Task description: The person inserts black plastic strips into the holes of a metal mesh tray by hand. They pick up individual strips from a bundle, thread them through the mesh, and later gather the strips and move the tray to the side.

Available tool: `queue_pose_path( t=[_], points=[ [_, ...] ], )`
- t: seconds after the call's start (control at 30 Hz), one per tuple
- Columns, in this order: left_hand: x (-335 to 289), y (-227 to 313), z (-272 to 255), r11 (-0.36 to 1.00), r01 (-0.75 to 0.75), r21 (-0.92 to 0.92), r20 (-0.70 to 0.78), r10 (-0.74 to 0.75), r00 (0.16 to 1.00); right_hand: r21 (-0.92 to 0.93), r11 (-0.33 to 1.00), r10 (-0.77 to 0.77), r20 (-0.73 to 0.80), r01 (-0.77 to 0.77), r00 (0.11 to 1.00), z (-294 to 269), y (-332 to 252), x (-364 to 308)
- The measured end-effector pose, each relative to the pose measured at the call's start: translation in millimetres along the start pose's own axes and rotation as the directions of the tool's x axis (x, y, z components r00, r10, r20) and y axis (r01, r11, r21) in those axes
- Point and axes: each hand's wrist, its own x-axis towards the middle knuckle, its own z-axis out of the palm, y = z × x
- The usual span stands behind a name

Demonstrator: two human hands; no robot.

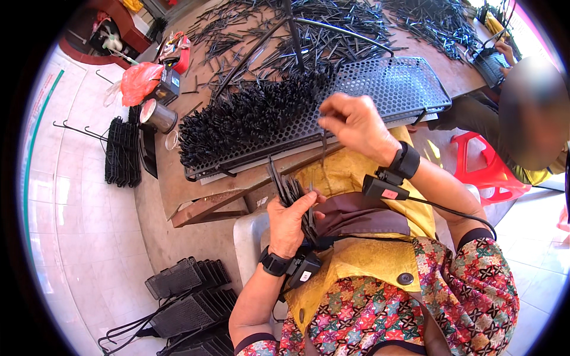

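My left hand (pixel 287 223) is closed round a bundle of thin black strips (pixel 286 187) over my lap, and their ends point up and away from me. Above and to the right, the fingers of my right hand (pixel 361 127) are pinched together, with one thin black strip (pixel 323 146) hanging below them. Just beyond my right hand lies a black perforated metal rack (pixel 392 84). Tightly packed black strips (pixel 246 121) stand upright in its left part, while bare holes show on the right. My right hand is close to the rack's near edge.
Loose black strips (pixel 332 32) cover the far table. A rack handle (pixel 292 41) rises over the rack. At left are a metal can (pixel 158 115) and a red plastic bag (pixel 141 84); more racks (pixel 190 311) are stacked low left. Another person (pixel 487 121) sits right, near a red stool (pixel 484 166).
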Motion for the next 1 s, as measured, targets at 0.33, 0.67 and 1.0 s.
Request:
queue_pose_path(
  t=[0.33, 0.67, 1.0],
  points=[
    [1.4, -0.2, -0.2, 0.998, -0.033, -0.054, -0.046, 0.03, 0.998, -0.26, 0.826, -0.557, -0.239, 0.5, 0.796, 27.1, 11.7, 26.9],
    [2.2, 0.8, -0.7, 0.996, -0.04, -0.074, -0.047, 0.037, 0.998, -0.295, 0.677, -0.71, -0.022, 0.674, 0.704, 36.6, 14.4, 33.1],
    [2.0, 0.9, 0.1, 0.995, -0.034, -0.089, -0.07, 0.028, 0.997, -0.314, 0.667, -0.699, 0.048, 0.675, 0.713, 36.0, 11.0, 32.5]
  ],
)
